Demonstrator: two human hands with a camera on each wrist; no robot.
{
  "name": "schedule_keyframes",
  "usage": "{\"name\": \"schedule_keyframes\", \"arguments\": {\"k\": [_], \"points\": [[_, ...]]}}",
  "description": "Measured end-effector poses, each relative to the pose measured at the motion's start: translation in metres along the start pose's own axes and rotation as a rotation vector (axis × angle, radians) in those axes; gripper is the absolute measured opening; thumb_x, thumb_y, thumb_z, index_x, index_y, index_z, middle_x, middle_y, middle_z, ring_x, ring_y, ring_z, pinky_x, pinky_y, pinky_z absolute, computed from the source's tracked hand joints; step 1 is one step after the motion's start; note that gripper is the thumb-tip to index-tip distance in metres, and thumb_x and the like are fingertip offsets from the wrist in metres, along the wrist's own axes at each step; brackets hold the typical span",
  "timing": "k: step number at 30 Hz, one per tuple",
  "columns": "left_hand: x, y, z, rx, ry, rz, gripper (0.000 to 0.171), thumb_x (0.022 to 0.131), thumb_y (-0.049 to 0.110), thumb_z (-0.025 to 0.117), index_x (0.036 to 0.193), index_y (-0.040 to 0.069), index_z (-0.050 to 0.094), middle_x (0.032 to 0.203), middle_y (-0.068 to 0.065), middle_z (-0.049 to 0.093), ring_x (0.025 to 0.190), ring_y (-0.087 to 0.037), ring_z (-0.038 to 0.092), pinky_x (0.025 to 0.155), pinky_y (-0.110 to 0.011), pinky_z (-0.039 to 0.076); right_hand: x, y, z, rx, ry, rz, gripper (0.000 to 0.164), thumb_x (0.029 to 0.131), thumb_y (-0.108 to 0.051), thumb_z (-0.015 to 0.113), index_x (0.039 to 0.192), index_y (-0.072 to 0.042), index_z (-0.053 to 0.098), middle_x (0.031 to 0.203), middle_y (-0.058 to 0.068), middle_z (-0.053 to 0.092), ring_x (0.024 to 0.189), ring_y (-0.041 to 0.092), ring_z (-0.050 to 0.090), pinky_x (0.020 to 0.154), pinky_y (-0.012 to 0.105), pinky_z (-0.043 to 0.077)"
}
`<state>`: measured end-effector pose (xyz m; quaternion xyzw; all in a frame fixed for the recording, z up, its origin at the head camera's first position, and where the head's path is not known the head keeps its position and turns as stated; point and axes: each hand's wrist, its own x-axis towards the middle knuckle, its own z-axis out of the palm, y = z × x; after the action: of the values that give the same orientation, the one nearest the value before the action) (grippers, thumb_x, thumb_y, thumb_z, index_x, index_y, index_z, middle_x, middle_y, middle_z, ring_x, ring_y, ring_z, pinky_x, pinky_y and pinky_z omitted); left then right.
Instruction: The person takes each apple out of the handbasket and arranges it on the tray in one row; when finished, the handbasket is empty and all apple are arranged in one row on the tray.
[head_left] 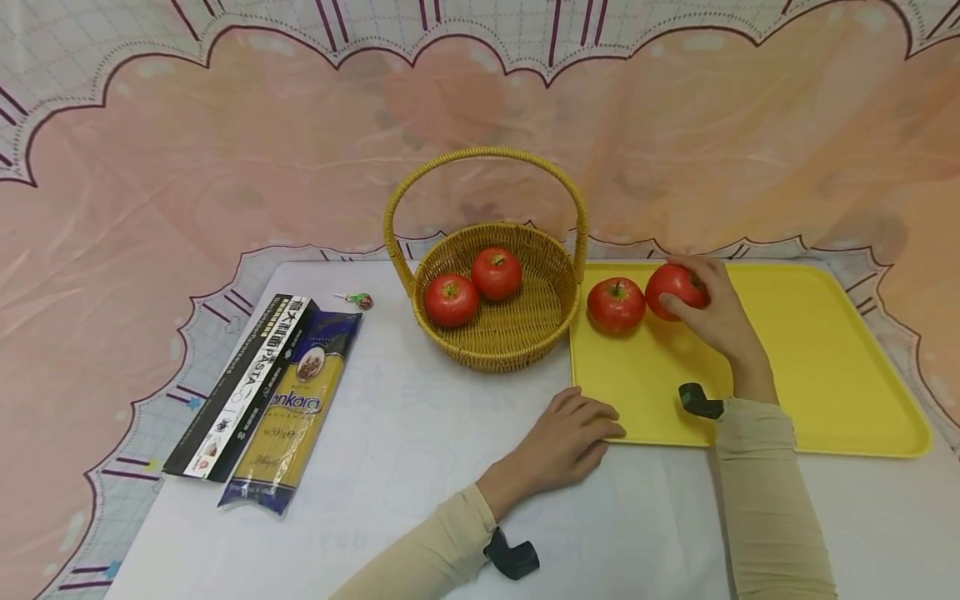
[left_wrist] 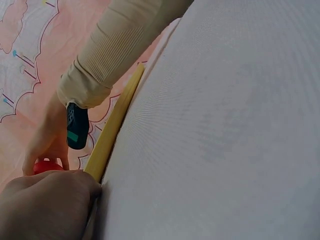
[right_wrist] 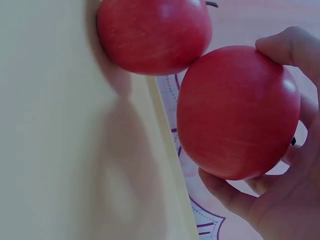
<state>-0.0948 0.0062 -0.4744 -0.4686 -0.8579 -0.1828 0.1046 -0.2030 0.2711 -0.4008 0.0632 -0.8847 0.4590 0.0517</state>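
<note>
My right hand (head_left: 716, 308) grips a red apple (right_wrist: 237, 112) with thumb and fingers spread around its sides, over the yellow tray (head_left: 825, 358). In the right wrist view, that apple stands off from the tray surface, its shadow falling apart from it. Right beside it, a second apple (head_left: 616, 306) sits upright on the tray, stem up. At the tray's near left corner lies my left hand (head_left: 566, 437), palm down with loosely bent fingers touching the rim. Two more apples, one left (head_left: 452, 300) and one right (head_left: 497, 273), lie in the wicker basket (head_left: 495, 360).
The basket's tall handle (head_left: 486, 152) arches above it, and its right side meets the tray. Left on the white table (head_left: 390, 467) lie a black-and-white pasta box (head_left: 240, 387), an overlapping yellow-and-blue pasta pack (head_left: 292, 417) and a small wrapped lollipop (head_left: 363, 301).
</note>
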Motion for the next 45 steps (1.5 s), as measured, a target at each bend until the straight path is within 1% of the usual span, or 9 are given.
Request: {"name": "schedule_keyframes", "arguments": {"k": [9,16,25,33,45], "points": [[0.0,0.0,0.0,-0.002,-0.008,0.0,0.024,0.095,0.023,0.051,0.116,0.027,0.061,0.123,0.01,0.056,0.12,-0.008,0.046,0.115,-0.039,0.025,-0.001,0.007,-0.001,-0.018,-0.034,0.014,0.056,0.088,-0.018,0.065,0.139,-0.016,0.042,0.141,0.02,0.027,0.125,0.044,0.034,0.102,0.067,0.031],[0.001,0.0,0.001,-0.008,-0.003,-0.003,0.024,0.094,0.022,0.051,0.116,0.027,0.062,0.123,0.01,0.056,0.12,-0.008,0.047,0.115,-0.039,0.024,-0.001,0.01,0.0,-0.023,-0.048,0.03,0.057,0.089,-0.021,0.065,0.14,-0.017,0.042,0.142,0.02,0.026,0.125,0.044,0.034,0.102,0.066,0.03],[0.002,-0.001,0.001,-0.011,-0.007,-0.01,0.024,0.094,0.023,0.051,0.116,0.028,0.061,0.123,0.011,0.056,0.12,-0.008,0.046,0.116,-0.038,0.022,0.001,0.013,0.0,-0.055,-0.078,0.049,0.06,0.089,-0.026,0.064,0.143,-0.015,0.039,0.142,0.024,0.025,0.125,0.046,0.033,0.102,0.067,0.029],[0.001,-0.001,0.001,-0.005,-0.008,-0.012,0.024,0.094,0.023,0.051,0.115,0.028,0.061,0.122,0.012,0.055,0.119,-0.007,0.045,0.116,-0.038,0.023,0.0,0.019,0.002,-0.074,-0.088,0.053,0.06,0.088,-0.025,0.065,0.142,-0.015,0.039,0.141,0.023,0.027,0.124,0.046,0.035,0.102,0.066,0.03],[0.0,-0.001,0.003,-0.002,-0.01,-0.011,0.024,0.094,0.023,0.05,0.116,0.028,0.061,0.122,0.012,0.056,0.119,-0.007,0.046,0.116,-0.038,0.022,0.0,0.019,0.005,-0.1,-0.108,0.051,0.063,0.088,-0.026,0.065,0.143,-0.013,0.037,0.143,0.024,0.026,0.125,0.046,0.034,0.103,0.066,0.03]]}}
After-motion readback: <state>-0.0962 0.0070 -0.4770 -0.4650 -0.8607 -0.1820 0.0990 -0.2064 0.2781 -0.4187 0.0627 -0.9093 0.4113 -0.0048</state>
